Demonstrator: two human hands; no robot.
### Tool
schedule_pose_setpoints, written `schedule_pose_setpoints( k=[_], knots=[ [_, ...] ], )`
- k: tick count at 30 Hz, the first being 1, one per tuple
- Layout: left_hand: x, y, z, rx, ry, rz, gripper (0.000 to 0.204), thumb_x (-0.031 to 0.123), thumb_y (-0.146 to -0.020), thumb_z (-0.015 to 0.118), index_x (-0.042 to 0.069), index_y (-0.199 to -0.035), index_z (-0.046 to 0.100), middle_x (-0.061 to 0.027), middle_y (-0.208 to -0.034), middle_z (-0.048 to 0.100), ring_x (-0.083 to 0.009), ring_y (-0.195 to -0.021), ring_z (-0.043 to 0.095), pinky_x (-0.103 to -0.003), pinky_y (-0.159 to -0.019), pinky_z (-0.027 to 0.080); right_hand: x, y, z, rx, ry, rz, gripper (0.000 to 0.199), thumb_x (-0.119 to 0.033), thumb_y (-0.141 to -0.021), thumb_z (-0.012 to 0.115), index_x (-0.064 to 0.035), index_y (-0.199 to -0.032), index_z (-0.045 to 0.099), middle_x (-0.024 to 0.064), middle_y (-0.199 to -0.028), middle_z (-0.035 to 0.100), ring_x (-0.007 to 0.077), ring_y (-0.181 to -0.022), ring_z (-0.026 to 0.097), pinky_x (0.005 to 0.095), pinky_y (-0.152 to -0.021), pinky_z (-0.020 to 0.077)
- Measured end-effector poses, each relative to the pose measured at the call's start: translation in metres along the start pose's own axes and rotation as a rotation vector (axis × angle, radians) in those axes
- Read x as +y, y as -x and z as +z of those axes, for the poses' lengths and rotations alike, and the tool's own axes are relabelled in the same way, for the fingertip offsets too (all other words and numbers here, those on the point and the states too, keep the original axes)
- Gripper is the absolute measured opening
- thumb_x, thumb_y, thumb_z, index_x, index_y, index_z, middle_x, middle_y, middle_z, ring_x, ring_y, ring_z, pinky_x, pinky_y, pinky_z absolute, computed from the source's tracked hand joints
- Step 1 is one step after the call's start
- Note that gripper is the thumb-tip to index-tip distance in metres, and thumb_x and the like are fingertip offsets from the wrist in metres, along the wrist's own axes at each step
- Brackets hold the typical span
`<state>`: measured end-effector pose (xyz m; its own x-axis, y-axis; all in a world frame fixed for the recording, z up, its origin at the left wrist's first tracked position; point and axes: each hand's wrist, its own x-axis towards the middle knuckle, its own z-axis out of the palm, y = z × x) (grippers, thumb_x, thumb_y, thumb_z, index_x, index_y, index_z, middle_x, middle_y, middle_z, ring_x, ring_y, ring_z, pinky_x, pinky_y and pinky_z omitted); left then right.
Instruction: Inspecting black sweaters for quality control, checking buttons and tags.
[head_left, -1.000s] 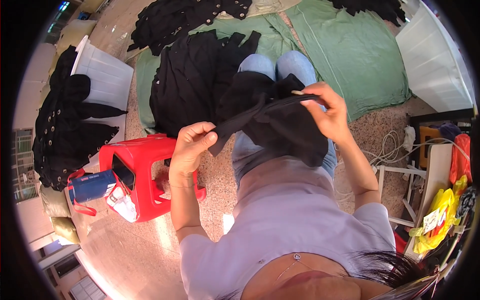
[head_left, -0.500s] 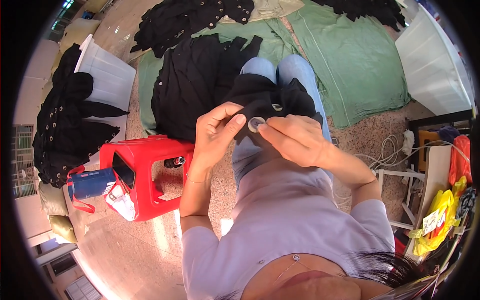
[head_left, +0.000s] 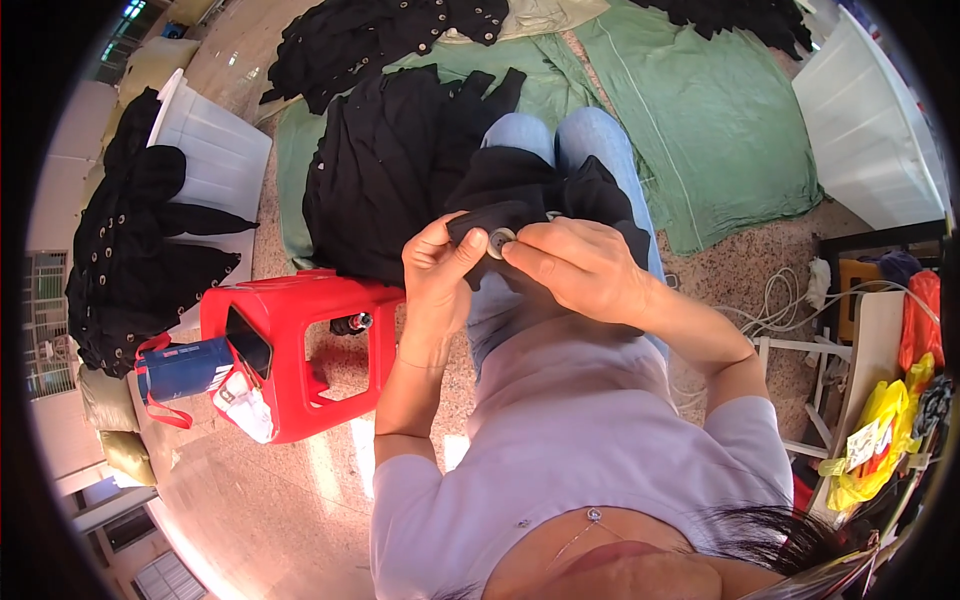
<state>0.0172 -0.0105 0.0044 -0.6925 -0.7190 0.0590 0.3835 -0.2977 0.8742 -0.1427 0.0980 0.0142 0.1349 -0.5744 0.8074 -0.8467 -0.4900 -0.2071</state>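
Observation:
A black garment lies across my lap over light blue jeans. My left hand is closed, with the garment's edge pinched between thumb and fingers. Right beside that thumb tip is a round button, pale at the rim and dark in the middle, against the black cloth. My right hand is closed too, its thumb and forefinger on the button's right side. Part of the button's rim is hidden by these fingertips. Whether a thread or needle is there, I cannot make out.
Black garments are heaped on a green cloth ahead. At left stand a red stool bearing a phone, and a white bin draped with buttoned black clothes. Another white bin and cables are at right.
My left hand has shifted slightly right, bringing its thumb up to the button. The button and my right fingertips have moved a little left, and the hands are closer together.

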Motion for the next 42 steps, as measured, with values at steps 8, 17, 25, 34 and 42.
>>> schedule_pose_setpoints(
  k=[8,17,25,34,42],
  knots=[
    [0.011,0.000,-0.004,-0.153,-0.539,0.258,0.021,-0.009,-0.080,0.070,-0.003,-0.100,0.068,-0.0077,-0.094,0.065,-0.0108,-0.086,0.060,-0.021,-0.075,0.048,-0.012,-0.011,-0.004,-0.012,-0.452,0.616,0.040,0.003,-0.073,0.069,-0.0029,-0.111,0.059,0.0118,-0.094,0.061,0.0323,-0.074,0.063,0.0396,-0.065,0.0518],
    [0.002,0.003,0.009,-0.101,-0.680,0.468,0.017,-0.008,-0.079,0.071,-0.002,-0.095,0.067,-0.0104,-0.086,0.066,-0.0163,-0.077,0.063,-0.023,-0.066,0.049,-0.002,-0.003,0.005,-0.029,-0.105,0.303,0.024,-0.018,-0.065,0.070,-0.0058,-0.071,0.049,0.0081,-0.062,0.050,0.0282,-0.055,0.056,0.0387,-0.048,0.0446],
    [-0.018,0.011,0.013,0.056,-0.181,0.240,0.020,0.014,-0.098,0.055,-0.001,-0.105,0.065,-0.0041,-0.094,0.062,-0.0084,-0.083,0.054,-0.021,-0.074,0.042,0.005,0.011,0.012,0.149,0.064,0.265,0.035,-0.007,-0.068,0.070,-0.0039,-0.102,0.061,0.0077,-0.071,0.050,0.0252,-0.055,0.055,0.0364,-0.049,0.0449],
    [-0.004,-0.008,0.001,-0.329,-0.322,-0.177,0.013,-0.003,-0.086,0.066,-0.001,-0.098,0.061,-0.0024,-0.077,0.059,-0.0072,-0.063,0.058,-0.021,-0.055,0.049,0.005,0.039,0.005,0.092,0.025,0.269,0.032,-0.001,-0.067,0.068,-0.0030,-0.098,0.062,0.0082,-0.071,0.049,0.0257,-0.055,0.055,0.0350,-0.048,0.0451],
    [0.014,-0.038,0.000,-0.282,-0.435,0.049,0.049,0.002,-0.083,0.066,0.002,-0.127,0.047,-0.0168,-0.111,0.065,-0.0136,-0.070,0.060,-0.027,-0.063,0.053,-0.023,0.033,-0.149,0.038,-0.527,0.076,0.014,-0.010,-0.078,0.068,-0.0053,-0.090,0.063,0.0032,-0.073,0.057,0.0172,-0.057,0.053,0.0313,-0.053,0.0423]
  ],
)
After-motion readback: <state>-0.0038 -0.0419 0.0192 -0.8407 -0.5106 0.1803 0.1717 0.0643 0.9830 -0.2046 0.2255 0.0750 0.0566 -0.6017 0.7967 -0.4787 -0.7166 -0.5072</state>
